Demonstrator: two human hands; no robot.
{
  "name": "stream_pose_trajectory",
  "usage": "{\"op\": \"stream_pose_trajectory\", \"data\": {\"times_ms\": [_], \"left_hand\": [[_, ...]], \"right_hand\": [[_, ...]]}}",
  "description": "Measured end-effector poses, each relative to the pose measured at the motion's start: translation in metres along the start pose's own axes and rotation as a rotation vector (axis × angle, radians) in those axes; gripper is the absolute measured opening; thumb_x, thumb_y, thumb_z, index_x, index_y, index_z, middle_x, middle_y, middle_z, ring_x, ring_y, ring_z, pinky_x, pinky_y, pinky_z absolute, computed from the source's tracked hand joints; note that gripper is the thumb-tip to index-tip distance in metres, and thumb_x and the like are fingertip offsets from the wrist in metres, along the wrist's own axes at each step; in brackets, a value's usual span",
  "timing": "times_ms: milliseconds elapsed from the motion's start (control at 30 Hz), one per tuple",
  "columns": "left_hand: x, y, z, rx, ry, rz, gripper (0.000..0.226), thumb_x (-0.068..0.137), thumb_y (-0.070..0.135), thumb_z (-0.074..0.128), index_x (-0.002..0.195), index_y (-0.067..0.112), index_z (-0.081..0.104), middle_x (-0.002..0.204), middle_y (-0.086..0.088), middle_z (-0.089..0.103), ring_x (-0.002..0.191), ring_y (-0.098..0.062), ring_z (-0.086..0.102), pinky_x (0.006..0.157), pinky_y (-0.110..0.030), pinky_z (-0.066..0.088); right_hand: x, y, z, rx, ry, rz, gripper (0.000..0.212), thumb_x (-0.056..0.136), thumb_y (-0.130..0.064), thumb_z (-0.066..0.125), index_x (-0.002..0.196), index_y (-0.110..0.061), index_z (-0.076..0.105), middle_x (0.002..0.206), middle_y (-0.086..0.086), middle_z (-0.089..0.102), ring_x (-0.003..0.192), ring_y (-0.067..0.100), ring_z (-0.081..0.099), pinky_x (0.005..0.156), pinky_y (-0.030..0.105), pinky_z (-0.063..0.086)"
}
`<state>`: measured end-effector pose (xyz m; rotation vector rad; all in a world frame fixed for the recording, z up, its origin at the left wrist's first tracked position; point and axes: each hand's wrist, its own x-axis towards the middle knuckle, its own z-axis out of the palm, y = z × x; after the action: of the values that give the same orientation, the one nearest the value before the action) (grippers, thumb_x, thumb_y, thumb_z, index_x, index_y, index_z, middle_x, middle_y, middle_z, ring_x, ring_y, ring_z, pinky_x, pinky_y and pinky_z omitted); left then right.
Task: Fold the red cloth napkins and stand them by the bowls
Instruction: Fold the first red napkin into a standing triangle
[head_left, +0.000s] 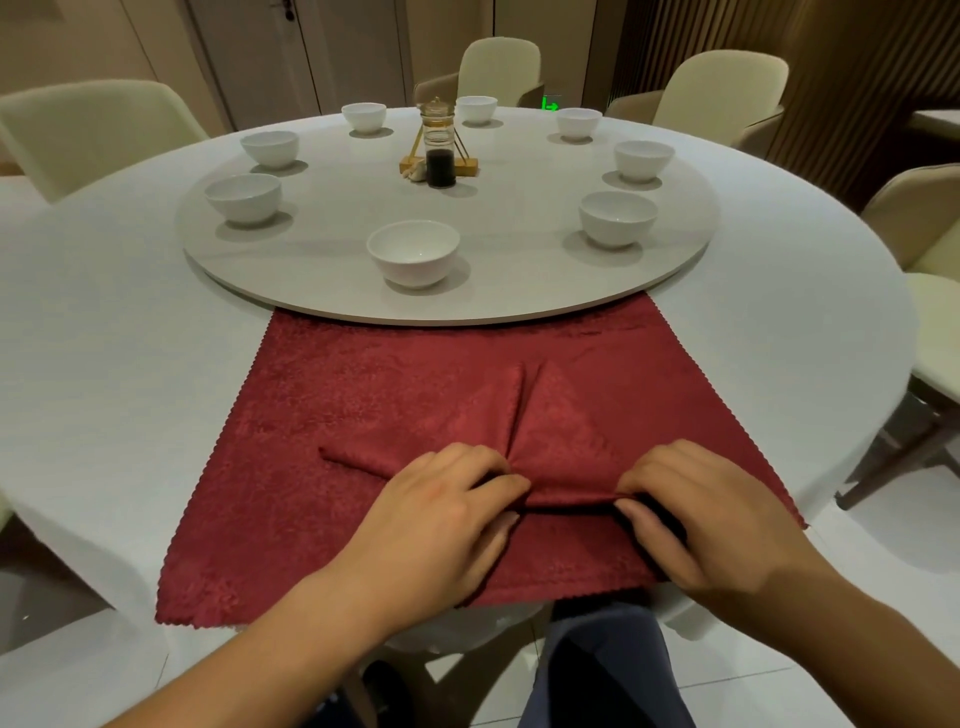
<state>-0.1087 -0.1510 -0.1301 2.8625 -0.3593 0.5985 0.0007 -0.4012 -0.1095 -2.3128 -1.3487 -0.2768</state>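
The left hand (447, 525) and right hand (696, 519) each pinch a half-folded red napkin (556, 415), which lies on a spread red cloth (337, 395) at the table (104, 364)'s near edge. No napkin yet stands by the bowls (413, 252).

L hand (441, 519) & R hand (696, 525) palms down, fingers (488, 467) in pinch on red napkin (561, 415), forearms angled inward.

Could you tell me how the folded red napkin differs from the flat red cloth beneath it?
The folded red cloth napkin is creased into a pointed shape; the flat red cloth lies spread out. The left hand and right hand pinch the folded napkin; the flat cloth's far edge runs under the grey round turntable. Same red fabric.
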Motion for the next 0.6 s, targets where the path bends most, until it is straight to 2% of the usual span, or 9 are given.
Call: {"op": "stream_pose_trajectory", "data": {"times_ms": [167,267,333,433,533,600], "left_hand": [[0.002,0.009,-0.003,-0.022,0.017,-0.045,0.035,0.100,0.050,0.053,0.122,0.027,0.067,0.109,0.010,0.062,0.096,-0.011,0.060,0.078,-0.032,0.054],[0.004,0.015,-0.004,-0.021,0.010,-0.030,0.038,0.102,0.051,0.047,0.126,0.026,0.063,0.109,0.009,0.062,0.092,-0.011,0.062,0.076,-0.029,0.054],[0.004,0.016,-0.004,-0.015,0.006,-0.003,0.037,0.103,0.050,0.044,0.125,0.025,0.058,0.108,0.007,0.062,0.089,-0.012,0.063,0.074,-0.029,0.054],[0.005,0.015,-0.005,-0.017,-0.003,0.011,0.032,0.104,0.048,0.042,0.114,0.023,0.058,0.101,0.007,0.062,0.080,-0.013,0.062,0.067,-0.029,0.053],[0.005,0.012,-0.013,-0.102,-0.002,-0.068,0.023,0.105,0.044,0.039,0.101,0.028,0.055,0.090,0.015,0.056,0.073,-0.007,0.056,0.062,-0.021,0.041],[0.003,0.008,-0.017,-0.275,0.020,-0.171,0.014,0.106,0.040,0.040,0.096,0.033,0.046,0.083,0.017,0.052,0.072,-0.003,0.053,0.061,-0.017,0.035]], "right_hand": [[-0.001,-0.011,-0.009,0.068,-0.045,0.029,0.023,0.098,-0.045,0.047,0.099,-0.034,0.067,0.089,-0.021,0.054,0.079,0.000,0.056,0.064,0.026,0.051],[0.004,-0.023,-0.018,0.097,-0.095,0.042,0.022,0.094,-0.051,0.051,0.103,-0.038,0.067,0.090,-0.025,0.060,0.081,-0.005,0.059,0.068,0.018,0.049],[0.012,-0.033,-0.025,0.140,-0.113,0.063,0.023,0.089,-0.054,0.055,0.101,-0.038,0.066,0.089,-0.025,0.064,0.082,-0.005,0.061,0.069,0.019,0.050],[0.028,-0.048,-0.036,0.239,-0.080,0.110,0.023,0.081,-0.053,0.068,0.099,-0.038,0.067,0.085,-0.024,0.068,0.084,-0.006,0.065,0.072,0.018,0.051],[0.043,-0.054,-0.050,0.456,-0.060,0.140,0.033,0.071,-0.047,0.083,0.100,-0.038,0.070,0.092,-0.022,0.071,0.094,-0.003,0.067,0.083,0.015,0.050],[0.051,-0.051,-0.058,0.605,-0.088,0.123,0.051,0.063,-0.050,0.088,0.108,-0.039,0.068,0.103,-0.019,0.072,0.104,0.002,0.067,0.088,0.014,0.049]]}}
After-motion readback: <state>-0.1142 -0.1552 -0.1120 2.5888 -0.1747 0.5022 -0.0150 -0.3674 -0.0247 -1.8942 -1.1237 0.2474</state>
